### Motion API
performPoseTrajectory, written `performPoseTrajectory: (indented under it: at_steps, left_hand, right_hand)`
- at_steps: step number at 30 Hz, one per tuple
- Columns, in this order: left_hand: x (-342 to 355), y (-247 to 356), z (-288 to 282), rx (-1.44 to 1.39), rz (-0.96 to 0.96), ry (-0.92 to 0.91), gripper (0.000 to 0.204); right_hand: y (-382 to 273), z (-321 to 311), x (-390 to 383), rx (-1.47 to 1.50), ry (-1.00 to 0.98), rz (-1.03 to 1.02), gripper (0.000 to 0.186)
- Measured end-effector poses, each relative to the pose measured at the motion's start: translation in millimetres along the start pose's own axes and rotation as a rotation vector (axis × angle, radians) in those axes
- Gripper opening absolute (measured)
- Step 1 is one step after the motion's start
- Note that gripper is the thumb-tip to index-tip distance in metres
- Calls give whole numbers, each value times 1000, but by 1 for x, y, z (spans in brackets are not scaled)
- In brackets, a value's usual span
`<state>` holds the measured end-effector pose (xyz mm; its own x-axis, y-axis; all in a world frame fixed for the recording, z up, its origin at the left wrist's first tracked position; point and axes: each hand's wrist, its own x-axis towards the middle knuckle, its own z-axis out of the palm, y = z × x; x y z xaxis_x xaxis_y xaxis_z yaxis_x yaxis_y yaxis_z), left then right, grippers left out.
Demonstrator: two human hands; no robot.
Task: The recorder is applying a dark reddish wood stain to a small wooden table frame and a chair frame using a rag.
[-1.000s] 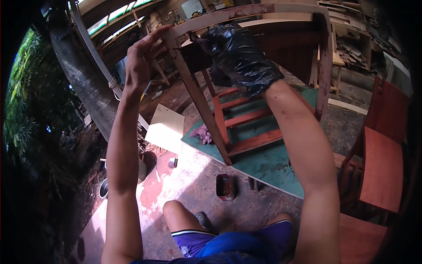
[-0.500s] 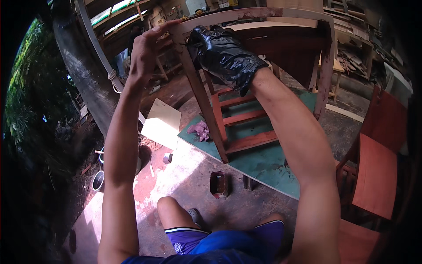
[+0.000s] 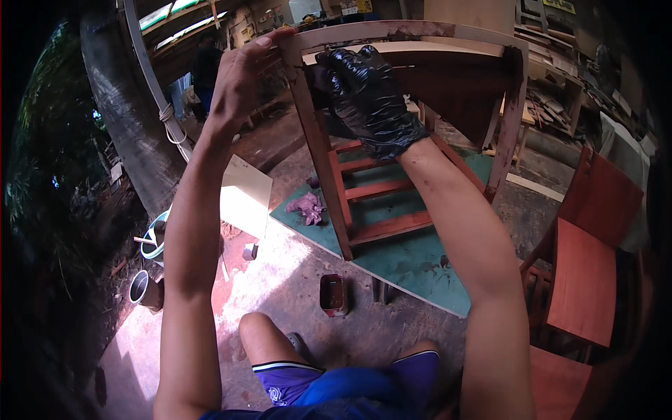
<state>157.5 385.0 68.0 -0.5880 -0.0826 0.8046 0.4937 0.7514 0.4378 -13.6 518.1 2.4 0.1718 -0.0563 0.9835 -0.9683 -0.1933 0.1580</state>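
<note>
Lowered slightly along the left post (image 3: 316,143) since half a second ago: gloved right hand (image 3: 371,105). Bare left hand (image 3: 238,87) has been kept at the top-left corner of the frame (image 3: 378,190). View is shifted a bit too.

Right hand is curled, knuckles up, near the left post's inner side; palm hidden, so whether anything is held can't be told. Left hand's fingers are laid onto the corner; how firmly can't be told. Frame is stood on the green board (image 3: 392,262), ahead of the person; top rail (image 3: 420,29) is patchy, pale and dark red.

Risks: frame could be rocked or slid if pushed hard from the right, since only one corner is steadied. Finish could be smudged by bare fingers if wet; can't be told. Can (image 3: 336,312) could be tipped by the shoe (image 3: 297,341) if the stance is changed.

Around: rag (image 3: 306,208) on the board outside the left post, white sheet (image 3: 245,199) beyond its left edge, bucket (image 3: 150,297) farther left, red chair (image 3: 584,280) at right. Slats (image 3: 392,226) are partly blocked by the right forearm (image 3: 458,210).
</note>
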Motion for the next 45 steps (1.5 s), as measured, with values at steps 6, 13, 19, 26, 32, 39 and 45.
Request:
performPoseTrajectory:
  at_steps: [6, 13, 19, 26, 32, 39, 45]
  left_hand:
    - [-2, 5, 3, 55, -32, 20, 60]
    - [6, -3, 0, -111, 8, -79, 62]
    - [5, -34, -33, -598, -295, 160, 59]
    - [0, 28, 30, -53, -270, 228, 56]
    - [10, -8, -16, 105, 12, -23, 61]
    - [10, -9, -18, 40, 8, -51, 62]
    - [10, 1, -2, 65, -38, -22, 62]
  right_hand:
    - [-22, 15, -18, 666, 355, 593, 20]
    - [-39, 33, -23, 498, 376, 622, 18]
    - [-57, 29, -28, 204, 244, 484, 18]
    - [-36, -7, -61, 313, -76, 693, 22]
    - [-22, -31, -25, 358, 92, 347, 25]
    - [-53, 23, -22, 96, 93, 695, 21]
    - [-37, 12, -27, 84, -11, 574, 16]
